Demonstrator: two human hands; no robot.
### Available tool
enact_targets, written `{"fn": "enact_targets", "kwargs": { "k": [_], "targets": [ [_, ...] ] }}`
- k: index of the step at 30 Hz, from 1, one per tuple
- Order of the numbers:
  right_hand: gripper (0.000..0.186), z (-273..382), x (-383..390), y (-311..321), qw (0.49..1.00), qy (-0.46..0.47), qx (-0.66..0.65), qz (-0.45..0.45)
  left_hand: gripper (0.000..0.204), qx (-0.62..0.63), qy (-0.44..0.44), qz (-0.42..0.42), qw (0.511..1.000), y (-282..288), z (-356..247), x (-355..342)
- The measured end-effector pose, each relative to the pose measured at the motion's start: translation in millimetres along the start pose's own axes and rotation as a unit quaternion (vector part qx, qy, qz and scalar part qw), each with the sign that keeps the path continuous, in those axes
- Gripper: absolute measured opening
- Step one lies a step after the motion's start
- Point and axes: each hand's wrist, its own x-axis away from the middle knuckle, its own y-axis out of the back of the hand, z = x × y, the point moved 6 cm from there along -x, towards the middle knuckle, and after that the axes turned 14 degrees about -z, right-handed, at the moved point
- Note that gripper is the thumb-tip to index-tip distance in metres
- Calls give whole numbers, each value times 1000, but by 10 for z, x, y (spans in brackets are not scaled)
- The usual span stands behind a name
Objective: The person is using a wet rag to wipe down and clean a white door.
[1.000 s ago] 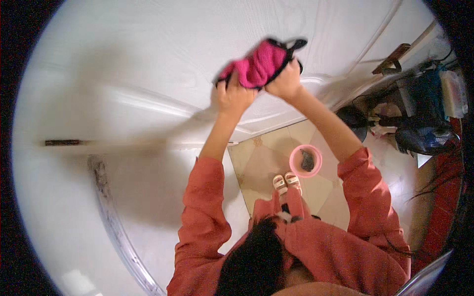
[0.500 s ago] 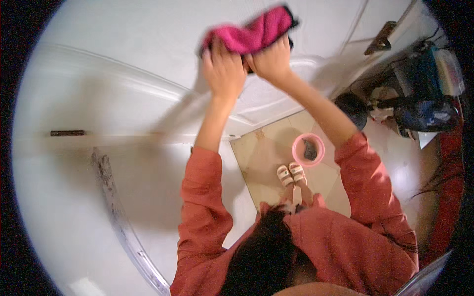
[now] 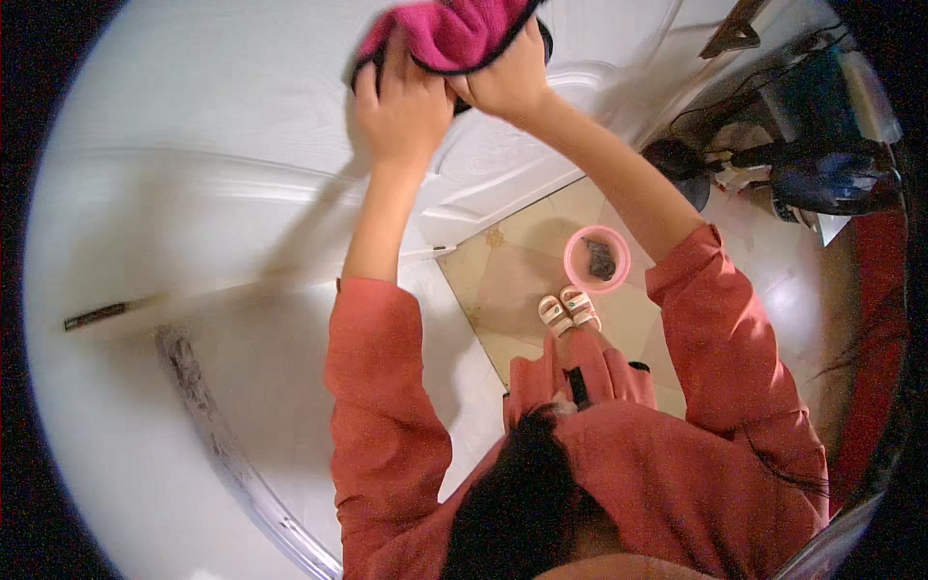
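Observation:
A pink cloth with black edging (image 3: 464, 37) is bunched against a white panelled door (image 3: 251, 106) at the top of the view, its upper part cut off by the frame. My left hand (image 3: 404, 114) grips the cloth's lower left side, its fingers partly over the fabric. Close beside it, my right hand (image 3: 507, 82) holds the cloth's right part, with its fingertips hidden by the folds. Both arms reach up and forward, sleeves pushed toward the elbows.
On the tiled floor by my sandals (image 3: 570, 309) stands a pink bucket (image 3: 577, 280) holding a dark grey cloth (image 3: 600, 259). A brown door handle (image 3: 735, 29) is at upper right, above dark bags (image 3: 831, 179). A dark hinge (image 3: 95, 317) sits at left.
Both hands and the pink cloth have moved up and slightly left across the door. The view has tilted, so the handle and bucket appear higher.

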Motion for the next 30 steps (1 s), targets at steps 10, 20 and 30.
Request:
{"fn": "enact_targets", "kwargs": {
  "k": [10,20,30],
  "targets": [
    [48,166,1981,-295,977,-59,-1,207,28,45,33,164,985,-518,-577,1826],
    [23,544,1347,-72,991,-37,-115,63,45,135,148,94,975,-379,-225,1369],
    [45,-15,1751,-134,993,-8,-67,95,32,149,144,55,977,-567,-658,1342]
  ]
}}
